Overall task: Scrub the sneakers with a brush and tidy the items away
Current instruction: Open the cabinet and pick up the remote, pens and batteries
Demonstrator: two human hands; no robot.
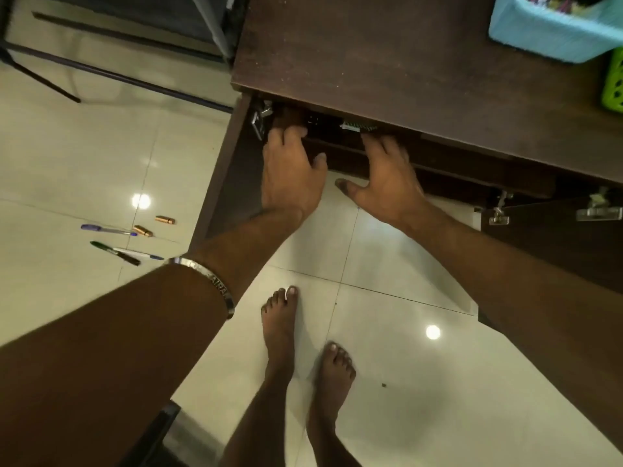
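Observation:
I stand barefoot before a dark wooden cabinet (404, 62) whose doors are swung open. Both my hands reach into its shadowed shelf. My left hand (290, 173) lies with its fingers over a dark object (317, 121) just inside, thumb apart; whether it grips it is unclear. My right hand (387, 176) is spread flat, thumb out, with its fingertips just below a brush (359, 126) with pale bristles that lies on the shelf edge. No sneakers are clearly recognisable in the dark interior.
The left door (219, 183) and right door (556, 237) stand open on either side of my arms. Pens (114, 252) and two small copper-coloured tubes (153, 225) lie on the glossy tiled floor at left. A blue basket (553, 32) and a green one (613, 85) stand on the cabinet top.

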